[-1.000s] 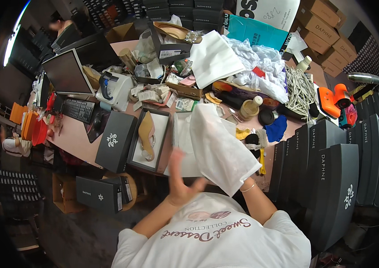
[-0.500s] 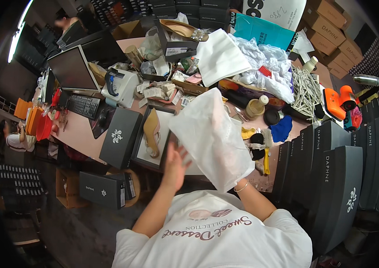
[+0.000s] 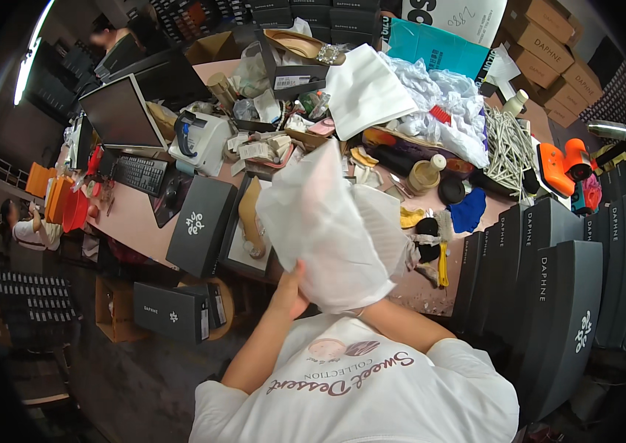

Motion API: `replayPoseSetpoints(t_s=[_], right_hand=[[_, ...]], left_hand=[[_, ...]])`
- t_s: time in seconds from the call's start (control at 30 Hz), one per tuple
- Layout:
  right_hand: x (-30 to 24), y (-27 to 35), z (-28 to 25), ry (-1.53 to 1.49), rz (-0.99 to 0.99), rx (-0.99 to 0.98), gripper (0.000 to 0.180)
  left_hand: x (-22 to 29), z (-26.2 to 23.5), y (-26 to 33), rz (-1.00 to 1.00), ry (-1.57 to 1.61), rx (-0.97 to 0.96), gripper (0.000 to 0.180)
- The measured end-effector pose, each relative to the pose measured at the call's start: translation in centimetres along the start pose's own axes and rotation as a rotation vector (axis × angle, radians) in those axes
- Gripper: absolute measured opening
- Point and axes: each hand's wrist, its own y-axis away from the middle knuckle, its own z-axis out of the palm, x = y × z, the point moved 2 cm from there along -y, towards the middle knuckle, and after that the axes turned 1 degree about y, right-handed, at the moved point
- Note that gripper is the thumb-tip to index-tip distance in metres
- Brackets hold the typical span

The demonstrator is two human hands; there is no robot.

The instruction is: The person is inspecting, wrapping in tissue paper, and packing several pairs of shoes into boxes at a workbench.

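Lettering (image 3: 390, 365), brown, curved and upside down to me, crosses the white T-shirt (image 3: 357, 406) nearest my camera. From the shirt the right forearm (image 3: 405, 325) reaches inward; the white wrapping (image 3: 320, 236) hides its hand, so I cannot tell what that hand grips. The left hand (image 3: 291, 293) sits at the wrapping's lower left edge, thumb against it, fingers partly out of my sight; whether it is clenched on the material I cannot tell either. I see this single wrapping over the front of the table (image 3: 136, 232), its long axis running away from the body, its peak at the far end and leaning slightly left.

Just left of it, partly covered, I count one open box (image 3: 243, 267) with one tan shoe (image 3: 252, 210) lying lengthwise, away from the body. Beside that stands one dark box lid (image 3: 198, 225) bearing a white logo. On the right, at least five dark boxes (image 3: 553, 325) carry legible pale print.

Farther in, I find one keyboard (image 3: 139, 174) and one monitor (image 3: 122, 114). Beyond, a second shoe (image 3: 294, 46), jewelled, rests above a barcode label (image 3: 292, 81). Farthest back are one printed turquoise carton (image 3: 435, 52) and at least five brown cartons (image 3: 545, 48), some printed.
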Motion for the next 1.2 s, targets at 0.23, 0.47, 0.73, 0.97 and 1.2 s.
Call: replayPoseSetpoints(t_s=[0.23,0.47,0.73,0.97,1.2], right_hand=[[0.5,3.5,-1.9,-0.243,0.021,-0.141,0.059],[5.8,5.7,-2.5,-1.629,0.972,0.375,0.047],[6.0,9.8,-7.4,-1.283,0.849,0.500,0.038],[8.3,8.8,-6.7,-1.074,0.751,0.372,0.037],[13.3,1.2,7.9,0.100,0.601,-0.346,0.065]], left_hand=[[5.6,-4.1,0.9,0.501,-0.101,0.347,0.058],[-1.2,1.4,-1.2,0.424,-1.438,-0.404,0.078],[0.6,-2.6,-21.8,0.155,-1.185,0.198,0.051],[8.9,0.0,-17.3,0.450,-0.501,0.144,0.019],[20.4,-1.5,-3.2,0.887,-0.836,0.269,0.019]])
